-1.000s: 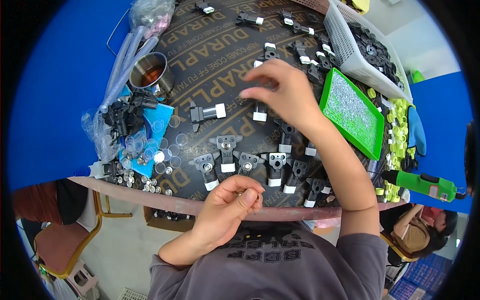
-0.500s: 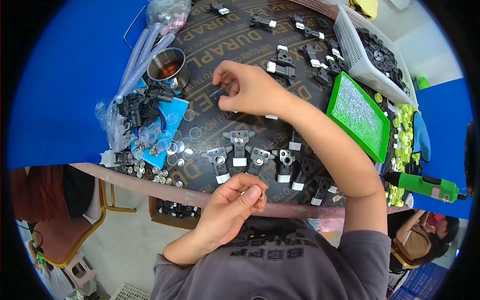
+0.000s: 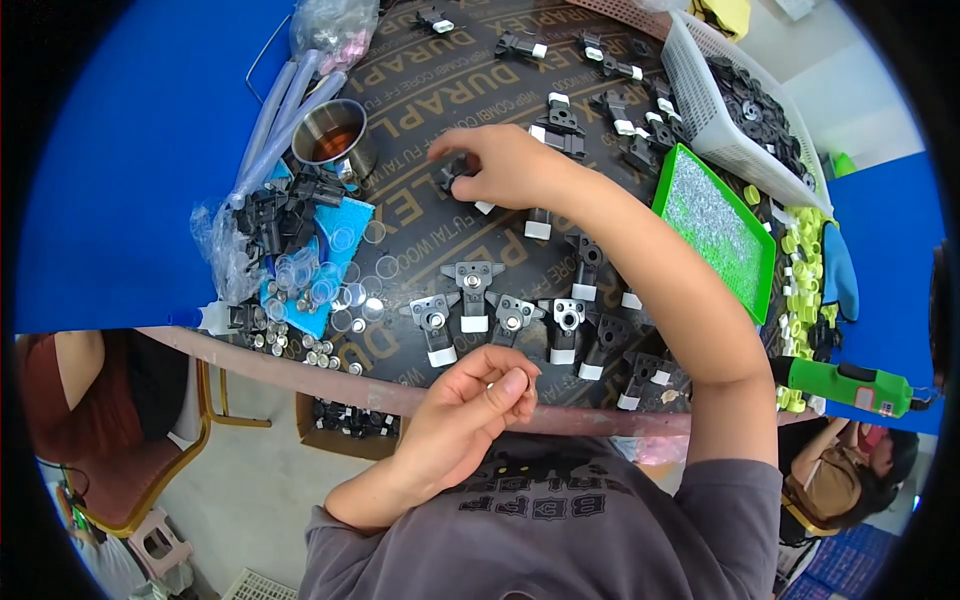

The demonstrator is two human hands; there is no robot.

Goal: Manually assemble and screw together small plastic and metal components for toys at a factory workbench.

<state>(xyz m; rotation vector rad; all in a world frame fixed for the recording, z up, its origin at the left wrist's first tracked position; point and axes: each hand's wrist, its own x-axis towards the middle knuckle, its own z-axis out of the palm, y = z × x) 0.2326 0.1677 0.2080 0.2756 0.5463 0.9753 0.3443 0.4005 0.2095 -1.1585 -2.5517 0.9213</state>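
Note:
My right hand (image 3: 505,170) reaches over the middle of the table, thumb and fingers apart around a black plastic part (image 3: 456,174), which it partly hides. Close to my chest, my left hand (image 3: 470,400) is closed in a pinch; a small shiny bit shows between the fingers, too small to name. Just beyond it stand several black plastic parts with white ends, among them a winged one (image 3: 473,290) with a round metal piece in its middle. Small silver metal pieces (image 3: 318,352) and clear plastic discs (image 3: 352,295) lie to the left.
A metal cup (image 3: 345,165) of brown liquid stands at the left, near a blue cloth (image 3: 340,225). At the right are a green tray (image 3: 768,270) of tiny metal pieces, a white basket (image 3: 690,90) of black parts, yellow pieces (image 3: 800,235) and a green electric screwdriver (image 3: 845,385).
My right hand has spread its fingers from a closed grip, and the black part now shows between them. My left hand keeps its pinch, almost unmoved.

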